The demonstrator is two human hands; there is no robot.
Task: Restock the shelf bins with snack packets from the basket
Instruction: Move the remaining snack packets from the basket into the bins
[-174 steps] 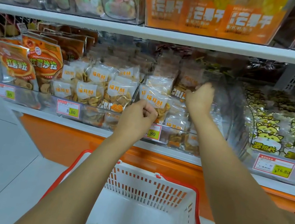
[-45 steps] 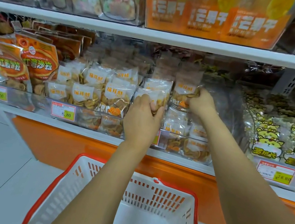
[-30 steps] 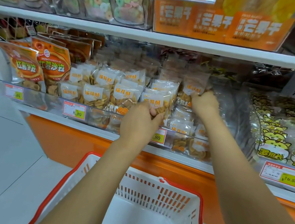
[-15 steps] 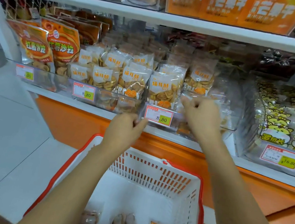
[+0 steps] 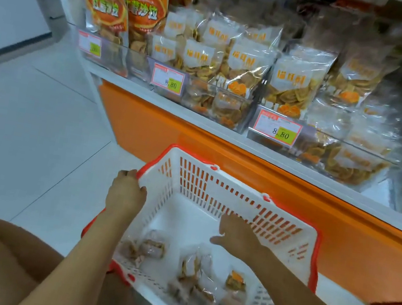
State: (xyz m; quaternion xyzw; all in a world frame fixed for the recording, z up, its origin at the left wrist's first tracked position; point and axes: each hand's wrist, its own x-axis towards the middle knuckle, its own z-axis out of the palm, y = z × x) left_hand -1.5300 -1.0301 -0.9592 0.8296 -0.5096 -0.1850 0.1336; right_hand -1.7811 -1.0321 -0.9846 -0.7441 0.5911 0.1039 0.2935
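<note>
Snack packets [image 5: 191, 265] lying flat at mixed angles in near end of white, red-rimmed basket [image 5: 216, 195]; left hand [image 5: 125, 193] curled over its left rim, right hand [image 5: 236, 234] inside, fingers loosely spread, holding nothing; beyond, clear shelf bins [image 5: 328, 147] of upright packets, price tags [image 5: 276, 130] reading 8.80
</note>
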